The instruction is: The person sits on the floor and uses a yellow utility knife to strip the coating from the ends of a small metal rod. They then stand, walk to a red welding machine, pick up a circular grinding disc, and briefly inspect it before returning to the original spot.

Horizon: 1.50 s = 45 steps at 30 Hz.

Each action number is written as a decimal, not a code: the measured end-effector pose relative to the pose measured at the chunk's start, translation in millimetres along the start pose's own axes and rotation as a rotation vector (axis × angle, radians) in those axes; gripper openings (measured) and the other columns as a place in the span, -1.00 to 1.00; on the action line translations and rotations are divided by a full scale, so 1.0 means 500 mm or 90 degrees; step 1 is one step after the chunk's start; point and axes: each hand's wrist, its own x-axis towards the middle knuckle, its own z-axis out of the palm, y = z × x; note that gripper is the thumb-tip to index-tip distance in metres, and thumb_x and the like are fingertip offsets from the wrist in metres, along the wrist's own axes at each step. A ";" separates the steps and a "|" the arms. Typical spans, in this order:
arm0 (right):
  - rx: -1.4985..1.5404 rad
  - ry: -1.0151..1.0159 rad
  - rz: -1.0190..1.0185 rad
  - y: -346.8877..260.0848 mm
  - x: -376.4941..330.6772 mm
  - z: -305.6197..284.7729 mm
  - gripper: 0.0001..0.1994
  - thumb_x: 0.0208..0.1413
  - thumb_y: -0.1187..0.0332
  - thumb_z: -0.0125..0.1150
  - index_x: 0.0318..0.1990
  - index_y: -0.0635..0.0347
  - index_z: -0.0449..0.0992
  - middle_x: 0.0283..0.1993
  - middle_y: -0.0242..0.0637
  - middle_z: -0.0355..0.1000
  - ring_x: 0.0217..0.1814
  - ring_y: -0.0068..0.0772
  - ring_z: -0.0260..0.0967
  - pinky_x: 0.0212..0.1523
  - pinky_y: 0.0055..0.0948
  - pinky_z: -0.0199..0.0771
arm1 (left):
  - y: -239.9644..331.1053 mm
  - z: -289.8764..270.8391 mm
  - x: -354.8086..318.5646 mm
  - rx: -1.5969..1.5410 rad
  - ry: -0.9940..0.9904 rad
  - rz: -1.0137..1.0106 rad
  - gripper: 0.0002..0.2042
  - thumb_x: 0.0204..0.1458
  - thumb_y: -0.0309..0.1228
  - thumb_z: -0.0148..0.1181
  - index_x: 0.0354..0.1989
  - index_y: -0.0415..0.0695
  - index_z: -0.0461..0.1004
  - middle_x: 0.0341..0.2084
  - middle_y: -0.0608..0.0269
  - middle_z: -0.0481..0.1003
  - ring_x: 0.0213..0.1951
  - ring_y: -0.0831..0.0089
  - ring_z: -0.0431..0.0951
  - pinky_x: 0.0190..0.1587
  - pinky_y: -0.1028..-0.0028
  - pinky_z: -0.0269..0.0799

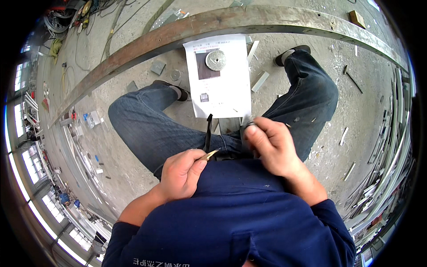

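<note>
My left hand [183,174] is closed in front of my belly, pinching a short, thin, brass-coloured pointed thing [211,154] whose tip points to the right. My right hand [275,144] is level with it or slightly farther out, thumb and forefinger pressed together around a small dark-grey metallic thing [250,125]. Blur and the fingers hide its kind. Between the hands, a narrow black strip [208,131] stands up near my lap. Beyond them lies a white printed sheet [224,95], with a round grey speckled disc [215,60] resting on it.
A long rusty square steel beam [204,26] crosses the far side. Small metal plates [158,67] and offcuts [260,81] lie on the concrete floor. A hammer [353,79] lies to the right, near stacked long metal profiles [386,155]. Cables [89,49] trail at the far left.
</note>
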 end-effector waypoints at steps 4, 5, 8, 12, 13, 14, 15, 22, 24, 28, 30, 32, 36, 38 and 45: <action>-0.096 -0.086 -0.148 -0.012 -0.002 0.007 -0.73 0.26 0.32 0.17 -0.44 0.29 0.38 -0.56 -0.04 0.34 -0.52 0.05 0.35 -0.47 -0.17 0.33 | 0.010 0.001 0.013 -0.029 0.003 -0.034 -0.93 0.23 -0.50 0.11 -0.24 -0.25 0.46 -0.55 0.16 0.47 -0.56 0.36 0.47 -0.46 0.44 0.38; -0.139 -0.118 -0.196 -0.016 -0.001 0.011 -0.73 0.25 0.28 0.18 -0.43 0.27 0.39 -0.52 -0.02 0.38 -0.43 0.13 0.41 -0.43 -0.10 0.37 | 0.009 0.003 0.013 -0.032 0.000 -0.040 -0.93 0.23 -0.50 0.11 -0.24 -0.25 0.47 -0.55 0.16 0.48 -0.56 0.35 0.48 -0.45 0.44 0.39; -0.254 -0.197 -0.216 -0.022 -0.001 0.029 -0.72 0.24 0.20 0.14 -0.38 0.23 0.43 -0.48 -0.05 0.44 -0.37 0.13 0.45 -0.38 -0.04 0.44 | 0.005 0.007 0.013 -0.035 -0.004 -0.041 -0.92 0.22 -0.50 0.12 -0.24 -0.26 0.48 -0.52 0.14 0.50 -0.53 0.31 0.50 -0.43 0.42 0.41; -0.244 -0.190 -0.202 -0.025 0.006 0.037 -0.73 0.24 0.21 0.16 -0.39 0.24 0.43 -0.50 -0.02 0.43 -0.36 0.17 0.45 -0.38 -0.02 0.43 | 0.005 0.010 0.013 -0.025 0.015 -0.028 -0.92 0.21 -0.50 0.14 -0.23 -0.26 0.49 -0.48 0.11 0.52 -0.49 0.27 0.53 -0.39 0.41 0.43; -0.219 -0.166 -0.204 -0.016 0.008 0.036 -0.72 0.24 0.21 0.16 -0.39 0.25 0.42 -0.50 -0.01 0.42 -0.37 0.18 0.45 -0.38 -0.01 0.43 | 0.004 0.010 0.011 -0.021 0.021 -0.033 -0.92 0.21 -0.50 0.14 -0.23 -0.26 0.49 -0.47 0.10 0.53 -0.48 0.26 0.54 -0.38 0.40 0.44; -0.194 -0.143 -0.205 -0.013 0.010 0.033 -0.72 0.23 0.22 0.17 -0.40 0.26 0.42 -0.51 0.00 0.42 -0.37 0.20 0.44 -0.38 -0.01 0.42 | 0.005 0.009 0.009 -0.017 0.019 -0.042 -0.92 0.21 -0.50 0.15 -0.23 -0.26 0.49 -0.47 0.10 0.53 -0.48 0.26 0.54 -0.38 0.40 0.44; -0.161 -0.134 -0.150 -0.021 0.012 0.025 -0.71 0.23 0.23 0.18 -0.41 0.28 0.41 -0.50 0.03 0.41 -0.37 0.22 0.43 -0.38 -0.01 0.41 | 0.007 0.006 0.007 -0.014 0.016 -0.051 -0.93 0.20 -0.51 0.15 -0.23 -0.25 0.49 -0.47 0.10 0.53 -0.47 0.26 0.54 -0.38 0.41 0.44; -0.256 -0.202 -0.195 -0.027 0.004 0.039 -0.69 0.26 0.17 0.12 -0.41 0.23 0.42 -0.49 -0.02 0.44 -0.36 0.14 0.46 -0.36 -0.02 0.44 | -0.001 0.015 0.006 -0.028 0.042 -0.023 -0.94 0.20 -0.51 0.17 -0.26 -0.24 0.48 -0.47 0.13 0.52 -0.49 0.30 0.52 -0.39 0.42 0.42; -0.222 -0.161 -0.213 -0.017 0.005 0.040 -0.70 0.25 0.19 0.14 -0.41 0.25 0.43 -0.48 0.01 0.44 -0.37 0.15 0.46 -0.38 -0.02 0.43 | 0.001 0.011 0.004 -0.031 0.030 -0.058 -0.93 0.20 -0.50 0.16 -0.26 -0.24 0.48 -0.48 0.13 0.52 -0.50 0.31 0.51 -0.40 0.43 0.41; -0.104 -0.104 -0.150 -0.024 0.002 0.019 -0.74 0.22 0.29 0.19 -0.43 0.29 0.41 -0.51 0.02 0.40 -0.42 0.17 0.43 -0.41 -0.03 0.39 | 0.008 0.008 0.002 -0.022 0.020 -0.065 -0.93 0.22 -0.49 0.15 -0.26 -0.23 0.48 -0.49 0.14 0.51 -0.51 0.33 0.49 -0.41 0.43 0.40; -0.201 -0.151 -0.227 -0.017 0.001 0.030 -0.71 0.24 0.23 0.16 -0.43 0.25 0.41 -0.52 -0.01 0.41 -0.41 0.15 0.44 -0.40 -0.02 0.40 | 0.006 0.010 0.005 -0.035 0.020 -0.071 -0.92 0.23 -0.48 0.14 -0.26 -0.24 0.48 -0.48 0.14 0.51 -0.51 0.33 0.49 -0.41 0.43 0.40; -0.262 -0.209 -0.208 -0.025 0.004 0.037 -0.70 0.25 0.18 0.13 -0.41 0.23 0.43 -0.50 -0.03 0.44 -0.38 0.16 0.45 -0.38 -0.01 0.43 | 0.005 0.012 0.007 -0.040 0.022 -0.061 -0.91 0.23 -0.47 0.12 -0.25 -0.24 0.48 -0.49 0.15 0.50 -0.51 0.34 0.50 -0.41 0.43 0.40; -0.203 -0.158 -0.190 -0.021 0.008 0.037 -0.71 0.24 0.22 0.15 -0.42 0.26 0.43 -0.48 0.01 0.45 -0.39 0.17 0.44 -0.39 -0.02 0.41 | 0.004 0.008 0.006 -0.041 0.013 -0.067 -0.89 0.25 -0.46 0.10 -0.24 -0.25 0.48 -0.52 0.17 0.49 -0.52 0.38 0.49 -0.41 0.46 0.39; -0.122 -0.103 -0.121 -0.019 0.011 0.024 -0.73 0.23 0.26 0.18 -0.42 0.28 0.43 -0.48 0.04 0.43 -0.39 0.19 0.44 -0.39 -0.03 0.40 | 0.003 0.005 0.005 -0.051 0.000 -0.090 -0.88 0.26 -0.45 0.10 -0.23 -0.25 0.48 -0.53 0.18 0.49 -0.53 0.41 0.49 -0.41 0.48 0.38; -0.249 -0.209 -0.217 -0.020 0.006 0.036 -0.69 0.26 0.16 0.12 -0.38 0.23 0.44 -0.49 -0.04 0.45 -0.38 0.14 0.46 -0.38 -0.02 0.44 | -0.002 0.014 0.004 -0.117 0.001 -0.096 -0.88 0.26 -0.44 0.11 -0.22 -0.26 0.49 -0.52 0.19 0.51 -0.53 0.46 0.49 -0.41 0.53 0.38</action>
